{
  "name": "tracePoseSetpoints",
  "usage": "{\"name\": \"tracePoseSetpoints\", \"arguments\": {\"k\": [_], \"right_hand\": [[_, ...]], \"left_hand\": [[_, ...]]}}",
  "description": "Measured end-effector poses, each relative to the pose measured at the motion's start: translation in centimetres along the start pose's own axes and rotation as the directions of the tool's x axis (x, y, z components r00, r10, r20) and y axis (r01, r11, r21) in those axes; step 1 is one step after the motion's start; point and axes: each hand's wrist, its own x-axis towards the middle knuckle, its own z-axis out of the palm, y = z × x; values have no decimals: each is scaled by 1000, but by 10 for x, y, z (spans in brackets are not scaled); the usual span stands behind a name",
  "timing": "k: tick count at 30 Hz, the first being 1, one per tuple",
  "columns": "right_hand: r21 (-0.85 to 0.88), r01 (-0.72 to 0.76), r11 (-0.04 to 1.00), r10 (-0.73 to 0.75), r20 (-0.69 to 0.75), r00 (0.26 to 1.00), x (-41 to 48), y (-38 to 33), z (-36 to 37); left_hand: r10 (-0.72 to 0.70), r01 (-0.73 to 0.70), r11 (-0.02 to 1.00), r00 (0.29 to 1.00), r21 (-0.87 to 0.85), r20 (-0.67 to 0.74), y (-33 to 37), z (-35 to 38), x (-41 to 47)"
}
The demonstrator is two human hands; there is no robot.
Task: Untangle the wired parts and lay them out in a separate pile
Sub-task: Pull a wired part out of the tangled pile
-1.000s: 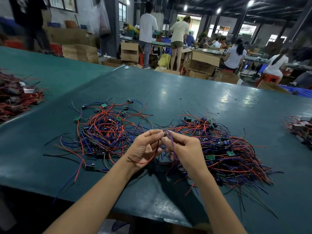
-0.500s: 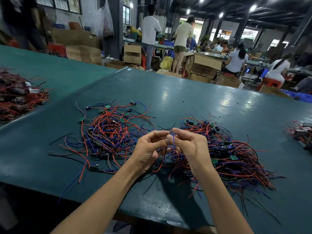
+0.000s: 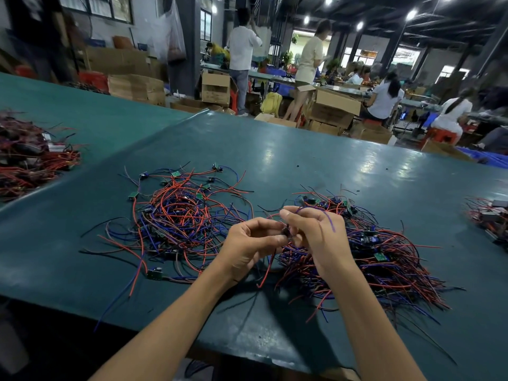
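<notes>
Two heaps of red, blue and black wired parts with small green boards lie on the green table [image 3: 316, 160]. The looser left pile [image 3: 178, 215] spreads out beyond my left hand; the denser right pile [image 3: 384, 257] lies under and right of my right hand. My left hand [image 3: 250, 243] and my right hand [image 3: 316, 237] meet just above the table between the piles, both pinching one small dark wired part [image 3: 287, 232]. Its blue wire arches over my right hand's fingers and its red wire hangs down below my left hand.
Another heap of red wires [image 3: 30, 160] sits at the far left, and a smaller one [image 3: 489, 215] at the right edge. The table's near edge runs just under my forearms. Cardboard boxes [image 3: 137, 86] and several people at benches fill the background.
Both hands stay together between the piles, working the same part. My right fingers have lifted the blue wire higher, and the red wire now dangles lower beneath my left hand.
</notes>
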Motion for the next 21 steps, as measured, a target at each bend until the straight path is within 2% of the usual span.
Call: {"name": "tracePoseSetpoints", "arguments": {"k": [3,7,11,16,19,21], "right_hand": [[-98,-61,993,70,89,994,1,-5,-5],[-58,-124,991,132,179,975,1,-8,-8],[-31,-141,990,144,130,981,1,-10,-6],[-35,-135,990,137,83,987,-1,-12,-4],[-68,-142,988,147,79,986,-3,-11,-3],[-62,-154,986,159,82,984,-5,-10,-2]], "left_hand": [[-1,2,998,1000,-66,8,2,-1,2],[-5,10,991,999,-132,39,4,-1,4],[-59,60,991,998,-123,17,3,-2,4],[-130,134,990,988,-38,79,5,3,0],[-135,135,991,984,6,119,6,4,-3],[-125,121,991,988,49,92,7,2,-5]]}}
